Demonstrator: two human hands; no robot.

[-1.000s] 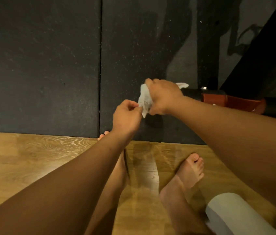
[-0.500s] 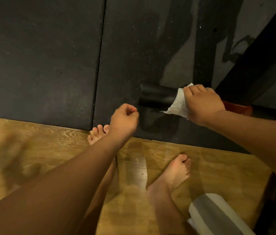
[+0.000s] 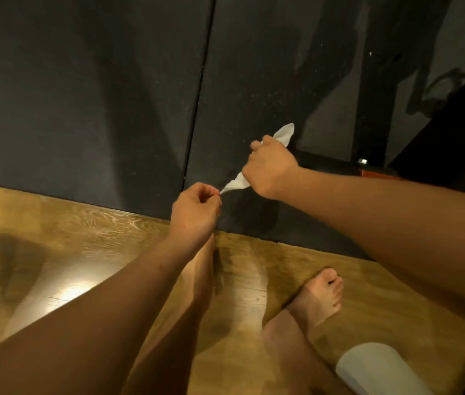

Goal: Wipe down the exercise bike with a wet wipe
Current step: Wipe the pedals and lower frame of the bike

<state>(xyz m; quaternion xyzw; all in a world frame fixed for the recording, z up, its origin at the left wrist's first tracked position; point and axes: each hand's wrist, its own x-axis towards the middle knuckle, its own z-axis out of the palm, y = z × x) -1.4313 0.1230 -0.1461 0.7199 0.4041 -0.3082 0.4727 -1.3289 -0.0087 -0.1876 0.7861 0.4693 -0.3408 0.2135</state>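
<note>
A white wet wipe (image 3: 284, 133) is bunched in my right hand (image 3: 270, 169), with one end sticking out above the fist and the other trailing down to the left. My left hand (image 3: 195, 210) pinches that lower tip between thumb and fingers. The exercise bike shows only as a black floor bar (image 3: 328, 163) with a red part (image 3: 374, 173) behind my right forearm, and a dark slanted frame (image 3: 459, 115) at the right edge.
A black rubber mat (image 3: 83, 104) with a seam covers the far floor. Wooden flooring (image 3: 54, 252) lies near me, with my bare feet (image 3: 319, 297) on it. A white cylindrical object (image 3: 376, 369) sits at the bottom right.
My right hand came off the black bar and drew back left with the wipe. My left hand rose to it and took hold of the wipe's lower tip.
</note>
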